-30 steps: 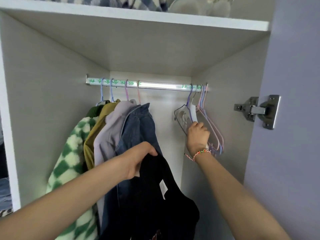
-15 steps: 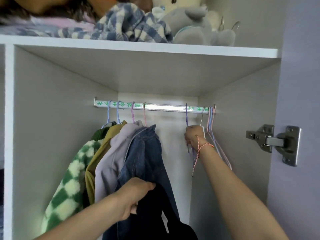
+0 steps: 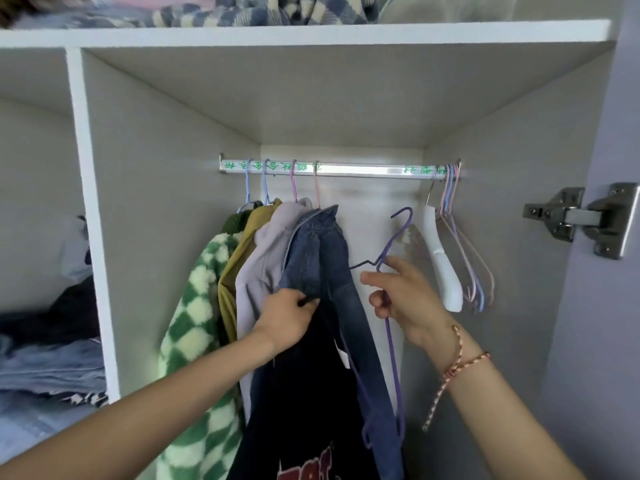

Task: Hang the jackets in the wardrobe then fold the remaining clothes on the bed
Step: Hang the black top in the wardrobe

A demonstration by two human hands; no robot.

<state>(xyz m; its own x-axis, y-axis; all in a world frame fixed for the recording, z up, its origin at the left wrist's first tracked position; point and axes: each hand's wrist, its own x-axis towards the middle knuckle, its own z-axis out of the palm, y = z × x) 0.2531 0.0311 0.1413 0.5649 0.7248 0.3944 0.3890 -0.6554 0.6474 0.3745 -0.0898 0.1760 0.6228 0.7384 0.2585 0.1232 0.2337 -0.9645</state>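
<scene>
— While I look down my arms at lower centre, my left hand pinches the collar of the black jacket, which hangs below it.
— And the right?
— My right hand, centre right, curls its lower fingers round the purple hanger. Its hook hangs free below the rail.
— Farther in?
— Centre left, four hang from the rail: the checked fleece, mustard jacket, lilac jacket and denim jacket, the denim touching the black. At the rail's right end hang a white hanger and wire hangers.
</scene>
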